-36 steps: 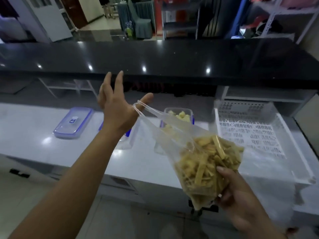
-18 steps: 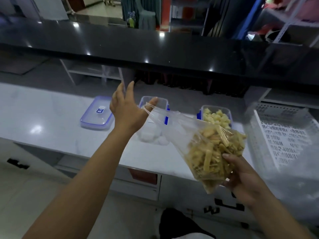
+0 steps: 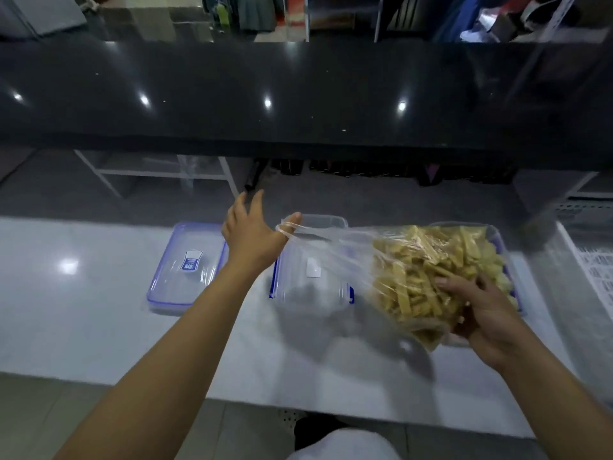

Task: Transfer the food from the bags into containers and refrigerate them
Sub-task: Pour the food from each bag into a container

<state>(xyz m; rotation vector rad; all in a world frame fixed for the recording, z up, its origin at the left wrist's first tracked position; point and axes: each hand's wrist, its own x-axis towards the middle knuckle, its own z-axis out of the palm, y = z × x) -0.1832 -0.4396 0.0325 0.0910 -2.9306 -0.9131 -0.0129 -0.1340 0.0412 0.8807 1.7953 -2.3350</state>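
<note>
progress — full box sitting behind right fingers; bag not yet emptied; lidding and fridge remaining | left fingers spreading straight, thumb hooking bag's mouth | right fingers curling round bag's bottom | empty box lying between both fingers, under bag's mouth | room — lid lying just left of left fingers, basket far right, tabletop edge running near

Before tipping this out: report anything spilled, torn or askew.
Nothing stands out. The bag looks intact between the left hand and right hand, no food lies on the counter, and the empty container sits level.
</note>
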